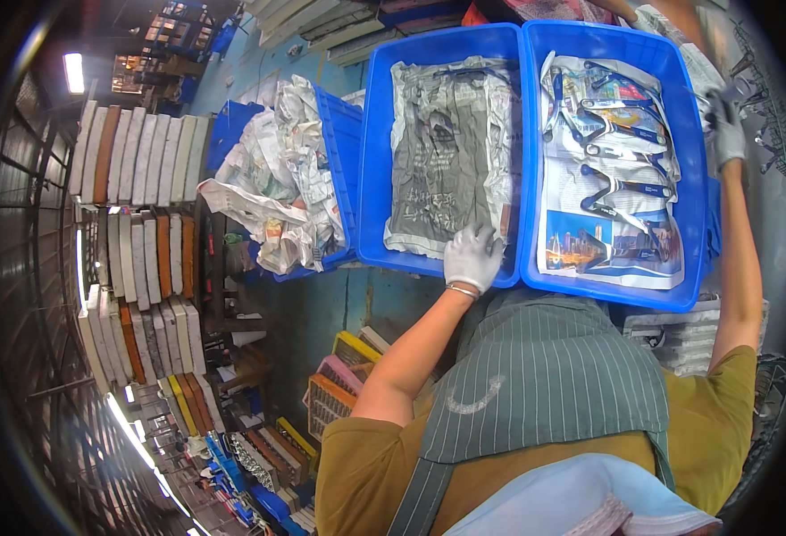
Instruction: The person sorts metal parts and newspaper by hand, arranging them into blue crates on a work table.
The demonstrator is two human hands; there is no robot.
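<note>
My left hand [473, 257], in a pale grey glove, rests at the near rim of a blue bin [373, 179], its fingers stretched over the crumpled newspaper [451, 152] lining it. Beside it stands a second blue bin [692, 192], where several V-shaped metal hand tools [621, 186] with dark and blue handles lie on newspaper. Out past that bin's right side, my gloved right hand [728, 138] is closed around something dark and partly metallic, too small to make out. The exact kind of the tools is unclear.
A blue crate [344, 170] heaped with crumpled newspaper [277, 179] stands at the left. Metal parts hang in a row [759, 103] at the far right. Stacked slabs [143, 156] fill racks farther left. Near my right elbow is a grey stack [692, 335].
</note>
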